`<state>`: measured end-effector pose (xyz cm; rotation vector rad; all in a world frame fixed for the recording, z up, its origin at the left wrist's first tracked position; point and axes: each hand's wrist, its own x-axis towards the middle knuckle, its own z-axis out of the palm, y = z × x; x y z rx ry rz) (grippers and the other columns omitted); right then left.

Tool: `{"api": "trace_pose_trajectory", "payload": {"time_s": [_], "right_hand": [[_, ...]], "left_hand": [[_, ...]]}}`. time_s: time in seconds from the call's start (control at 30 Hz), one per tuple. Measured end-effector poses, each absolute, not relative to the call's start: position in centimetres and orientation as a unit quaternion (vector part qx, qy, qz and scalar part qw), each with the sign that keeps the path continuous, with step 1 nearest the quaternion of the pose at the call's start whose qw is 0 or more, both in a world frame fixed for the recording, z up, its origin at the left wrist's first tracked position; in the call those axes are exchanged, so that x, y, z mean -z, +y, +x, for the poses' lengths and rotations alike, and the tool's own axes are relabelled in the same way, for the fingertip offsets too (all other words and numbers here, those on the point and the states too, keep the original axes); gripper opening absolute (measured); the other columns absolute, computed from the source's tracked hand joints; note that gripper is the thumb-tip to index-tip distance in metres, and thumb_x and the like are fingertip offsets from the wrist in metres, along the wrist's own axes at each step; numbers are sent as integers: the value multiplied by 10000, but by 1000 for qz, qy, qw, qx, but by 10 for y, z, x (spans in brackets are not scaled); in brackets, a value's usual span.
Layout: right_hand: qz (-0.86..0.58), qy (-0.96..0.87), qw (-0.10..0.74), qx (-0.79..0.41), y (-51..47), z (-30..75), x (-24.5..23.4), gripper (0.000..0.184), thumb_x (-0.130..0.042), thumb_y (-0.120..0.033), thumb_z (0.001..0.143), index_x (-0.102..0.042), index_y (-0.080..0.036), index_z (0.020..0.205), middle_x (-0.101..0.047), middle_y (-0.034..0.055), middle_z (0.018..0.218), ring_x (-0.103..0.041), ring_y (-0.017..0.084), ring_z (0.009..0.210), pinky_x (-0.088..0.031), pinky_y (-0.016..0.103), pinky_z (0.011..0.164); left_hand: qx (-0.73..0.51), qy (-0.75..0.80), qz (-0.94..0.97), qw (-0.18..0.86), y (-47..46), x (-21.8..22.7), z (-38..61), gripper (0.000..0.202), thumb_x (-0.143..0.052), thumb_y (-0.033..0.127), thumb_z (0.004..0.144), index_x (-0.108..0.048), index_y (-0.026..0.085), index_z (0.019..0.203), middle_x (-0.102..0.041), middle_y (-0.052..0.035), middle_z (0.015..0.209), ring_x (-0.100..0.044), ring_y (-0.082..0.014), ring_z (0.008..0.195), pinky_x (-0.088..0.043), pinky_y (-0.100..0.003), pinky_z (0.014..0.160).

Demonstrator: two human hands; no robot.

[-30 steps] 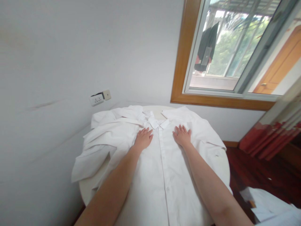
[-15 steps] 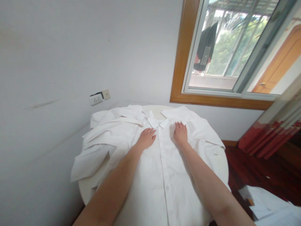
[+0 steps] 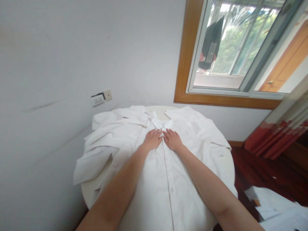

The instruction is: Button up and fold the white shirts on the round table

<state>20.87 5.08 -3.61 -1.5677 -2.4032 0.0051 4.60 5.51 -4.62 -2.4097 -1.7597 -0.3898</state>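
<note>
A white button-up shirt lies spread front side up, its collar toward the wall. Flat on the cloth just below the collar rests my left hand, fingers stretched out, left of the button strip. My right hand lies flat on the other side of the strip, its fingertips close to those of the left. Neither hand grips anything. More white cloth is bunched in folds at the left, and a sleeve extends to the right.
Under the shirt is a round white table against the wall. A wall socket sits behind it on the left. To the right are a wood-framed window, a red and cream curtain and white papers or a box low down.
My right hand has moved left across the shirt front to the button strip, next to my left hand. My left hand has barely shifted. The shirt looks the same.
</note>
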Motion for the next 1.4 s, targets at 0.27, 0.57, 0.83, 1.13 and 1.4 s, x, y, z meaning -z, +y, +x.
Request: {"api": "trace_pose_trajectory", "payload": {"time_s": [0.27,0.57,0.83,1.13,1.4], "right_hand": [[-567,-817,101,-37,47,208,30,494,-204,-457,981,-334,-351,1446,-237,0,1559,-167,243,1433,-136,585,1105],[-579,-802,146,3,54,220,36,477,-235,-405,982,-421,-265,1399,-382,56,1492,-281,221,1387,-191,473,1113],[-716,-682,145,45,71,276,35,518,-294,-452,966,-394,-233,1425,-332,112,1512,-238,308,1393,-127,585,1087],[-794,-582,172,40,74,299,39,641,-247,-555,953,-475,-123,1368,-425,234,1418,-260,407,1352,-70,716,1003],[-712,-669,177,115,65,270,38,605,-272,-506,957,-377,-165,1445,-284,175,1522,-169,347,1413,-84,591,1092]], "left_hand": [[174,-578,-795,51,52,39,48,544,-399,278,898,-359,196,1434,-462,-68,1440,-401,-217,1323,-308,-388,1103],[137,-569,-810,42,50,44,52,488,-252,379,970,-431,217,1394,-401,-38,1483,-354,-230,1370,-266,-434,1129],[128,-569,-812,33,49,46,50,570,-290,510,944,-398,208,1415,-365,-78,1500,-309,-252,1393,-235,-464,1132],[124,-571,-811,26,46,45,48,584,-256,526,944,-381,217,1424,-348,-53,1511,-298,-239,1399,-229,-477,1138],[129,-575,-808,21,45,44,49,568,-272,523,945,-390,234,1420,-345,-51,1514,-301,-239,1396,-227,-470,1141]]}}
